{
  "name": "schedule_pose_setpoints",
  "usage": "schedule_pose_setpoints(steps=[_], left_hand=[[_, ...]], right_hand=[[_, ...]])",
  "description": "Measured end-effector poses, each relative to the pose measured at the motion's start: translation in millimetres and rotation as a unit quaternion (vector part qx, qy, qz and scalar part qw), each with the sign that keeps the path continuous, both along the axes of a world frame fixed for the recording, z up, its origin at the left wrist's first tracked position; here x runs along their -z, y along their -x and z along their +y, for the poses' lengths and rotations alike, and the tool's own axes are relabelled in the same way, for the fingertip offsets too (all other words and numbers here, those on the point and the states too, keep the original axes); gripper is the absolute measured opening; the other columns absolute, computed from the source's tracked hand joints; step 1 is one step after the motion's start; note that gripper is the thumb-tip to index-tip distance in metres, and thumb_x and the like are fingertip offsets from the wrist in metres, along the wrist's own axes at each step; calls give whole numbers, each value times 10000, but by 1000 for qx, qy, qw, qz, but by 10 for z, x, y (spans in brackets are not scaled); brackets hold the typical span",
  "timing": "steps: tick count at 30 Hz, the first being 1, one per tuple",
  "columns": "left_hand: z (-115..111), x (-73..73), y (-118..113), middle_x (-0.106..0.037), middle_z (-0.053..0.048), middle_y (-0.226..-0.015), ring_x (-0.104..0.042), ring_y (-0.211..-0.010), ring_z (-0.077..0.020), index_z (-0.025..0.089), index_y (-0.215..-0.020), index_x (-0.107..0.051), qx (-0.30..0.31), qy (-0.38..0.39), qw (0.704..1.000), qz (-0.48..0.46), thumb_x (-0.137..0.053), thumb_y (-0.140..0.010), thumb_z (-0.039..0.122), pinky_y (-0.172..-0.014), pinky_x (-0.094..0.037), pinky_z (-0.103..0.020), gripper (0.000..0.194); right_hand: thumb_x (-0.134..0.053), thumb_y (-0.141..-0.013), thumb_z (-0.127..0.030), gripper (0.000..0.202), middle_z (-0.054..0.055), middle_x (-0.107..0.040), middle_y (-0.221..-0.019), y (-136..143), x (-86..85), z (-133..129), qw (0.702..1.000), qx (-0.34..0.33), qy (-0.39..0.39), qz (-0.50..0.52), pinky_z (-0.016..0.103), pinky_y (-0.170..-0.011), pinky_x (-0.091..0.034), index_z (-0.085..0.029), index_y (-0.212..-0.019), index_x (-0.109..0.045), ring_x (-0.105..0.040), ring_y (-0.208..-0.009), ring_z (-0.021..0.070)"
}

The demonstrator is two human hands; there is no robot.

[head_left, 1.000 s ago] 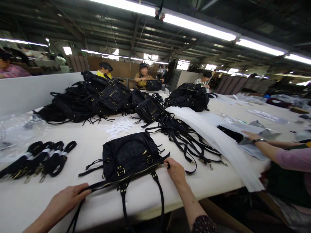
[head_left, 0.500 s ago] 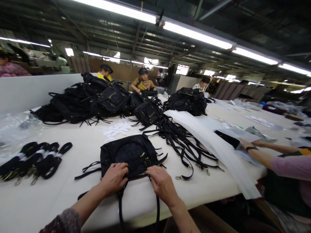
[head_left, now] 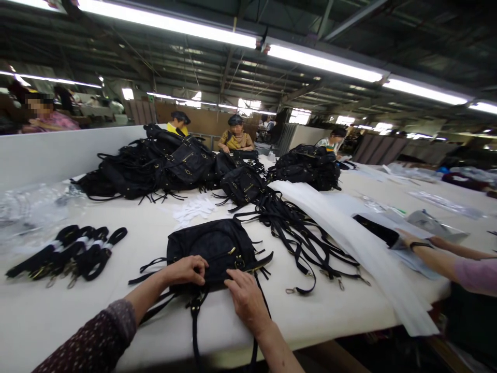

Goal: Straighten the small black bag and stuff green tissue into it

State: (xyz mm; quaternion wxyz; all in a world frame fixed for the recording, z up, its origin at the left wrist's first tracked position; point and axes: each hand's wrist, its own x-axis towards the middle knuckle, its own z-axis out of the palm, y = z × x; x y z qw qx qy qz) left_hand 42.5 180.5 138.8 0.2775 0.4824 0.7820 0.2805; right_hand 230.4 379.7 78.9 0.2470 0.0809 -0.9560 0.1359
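A black handbag (head_left: 209,246) with a gold-coloured zipper pull and buckle lies on the table in front of me, its long handles hanging toward the table's near edge. My left hand (head_left: 188,270) has its fingers curled in a pinch at the bag's near edge. At the same edge, to the right, my right hand (head_left: 246,296) grips with bent fingers, thumb close to the fingertips. Thin tassel straps stick out at both ends of the bag. What lies under my fingertips is hidden.
Bundled black straps (head_left: 77,254) lie left; loose straps with metal clips (head_left: 306,243) lie right. Piles of black bags (head_left: 163,163) stand behind white paper slips (head_left: 194,210). A long white foam sheet (head_left: 349,248) crosses the table (head_left: 143,331). At right, a co-worker's hand (head_left: 411,239) touches a dark item.
My left hand has curled into a tighter pinch, and my right hand has shifted slightly left along the bag's edge. The view has turned a little left.
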Motion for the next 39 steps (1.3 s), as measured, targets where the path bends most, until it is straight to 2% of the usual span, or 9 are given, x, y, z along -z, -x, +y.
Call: schedule_pose_setpoints(steps=[7, 11, 14, 21, 23, 26, 32, 36, 39], left_hand=[[-10, 75, 57, -700, -60, -1117, -644, -1022, -229, 180, -767, -688, -27, -18, 999, -41, -629, -723, 358, -878, -478, -290, 192], [32, 155, 34, -717, -52, -1022, -654, -948, -227, 179, -855, -699, -66, -14, 998, -11, -578, -759, 360, -879, -466, -298, 238], [44, 175, 35, -722, -34, -982, -655, -940, -219, 194, -865, -706, -65, -7, 998, 0, -569, -769, 363, -891, -461, -284, 238], [14, -2, -26, -721, -8, -1003, -657, -949, -204, 231, -950, -710, -34, 9, 999, 37, -555, -808, 375, -876, -471, -267, 255], [11, -43, -79, -709, -10, -1020, -650, -966, -212, 245, -951, -709, -26, 15, 997, 65, -585, -799, 400, -884, -469, -277, 250], [26, -46, -180, -682, -39, -1052, -629, -1012, -259, 249, -941, -705, -28, 29, 992, 124, -617, -767, 370, -903, -464, -339, 229], [82, -49, -295, -657, -69, -1013, -629, -979, -303, 232, -872, -663, -61, 59, 973, 215, -551, -775, 278, -799, -476, -394, 155], [96, -247, -123, -661, -65, -1017, -652, -935, -256, 226, -904, -630, -120, 67, 962, 235, -420, -884, 301, -784, -479, -356, 223], [123, -416, 50, -669, -51, -1083, -651, -990, -241, 241, -964, -627, -136, 68, 960, 236, -402, -906, 316, -825, -474, -335, 244]], right_hand=[[-497, -918, -114, 277, 51, -711, -1093, 45, -47, 28, 997, 33, 49, -40, 403, -1004, -404, -227, -1140, -617, -624, -1027, 192], [-513, -913, -135, 239, 47, -694, -1149, 146, -136, 53, 989, 27, 47, -139, 401, -1018, -359, -242, -1077, -652, -592, -1110, 199], [-580, -870, -167, 170, 16, -711, -1083, 235, -231, 113, 979, 28, 53, -193, 358, -961, -384, -246, -978, -684, -612, -1061, 185], [-705, -723, -241, 58, -48, -711, -822, 530, -585, 305, 961, -16, 51, -271, 233, -614, -393, -252, -779, -713, -642, -747, 132], [-695, -727, -231, 53, -47, -706, -820, 595, -675, 314, 962, -38, 44, -268, 222, -612, -395, -244, -777, -706, -635, -745, 126], [-638, -766, -162, 88, -27, -704, -912, 612, -757, 273, 971, -61, 27, -229, 234, -742, -423, -230, -805, -679, -622, -881, 142], [-566, -853, -133, 98, 29, -680, -1024, 365, -695, 148, 984, -84, -18, -156, 319, -864, -395, -204, -886, -626, -564, -958, 177], [-463, -897, -82, 167, 39, -670, -983, 164, -535, 102, 985, -134, -97, -45, 337, -847, -379, -189, -884, -590, -525, -881, 170], [-471, -883, -71, 151, 32, -670, -1012, 95, -443, 88, 981, -155, -115, -16, 335, -852, -370, -186, -884, -569, -525, -891, 167]])
